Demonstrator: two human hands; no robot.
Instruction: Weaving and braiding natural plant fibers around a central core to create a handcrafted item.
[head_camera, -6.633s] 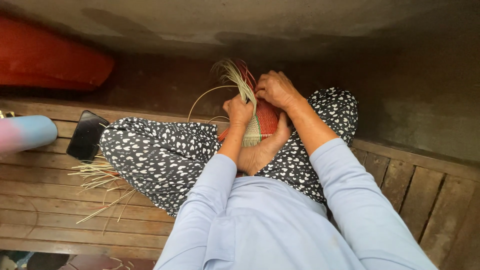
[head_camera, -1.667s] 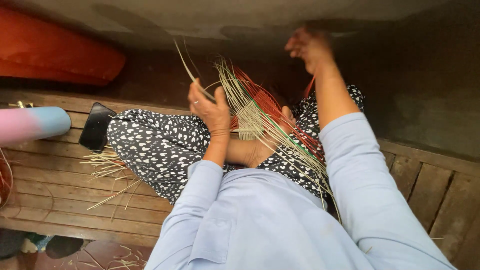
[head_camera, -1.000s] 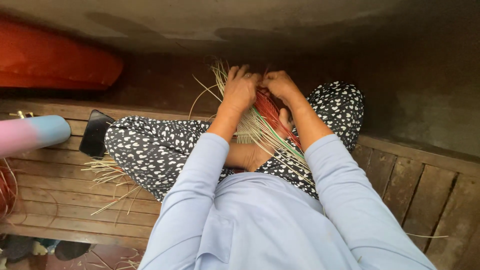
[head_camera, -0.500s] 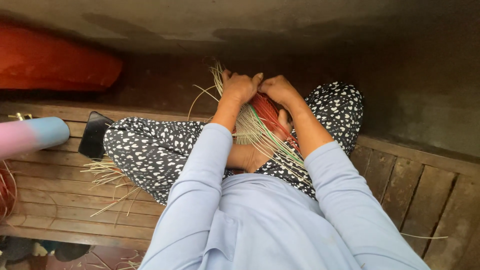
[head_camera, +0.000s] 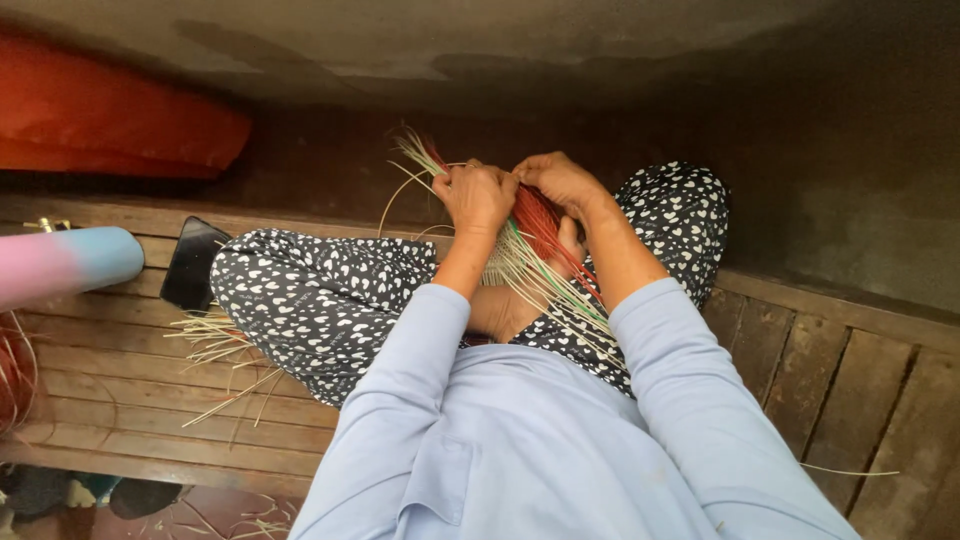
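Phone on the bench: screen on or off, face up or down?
Cannot tell which face is up. The phone lies flat on the wooden bench, its visible side dark and unlit.

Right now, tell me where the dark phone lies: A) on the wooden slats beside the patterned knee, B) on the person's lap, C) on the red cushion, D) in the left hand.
A: the dark phone lies flat on the wooden slats, beside the patterned knee; both hands grip the woven strips.
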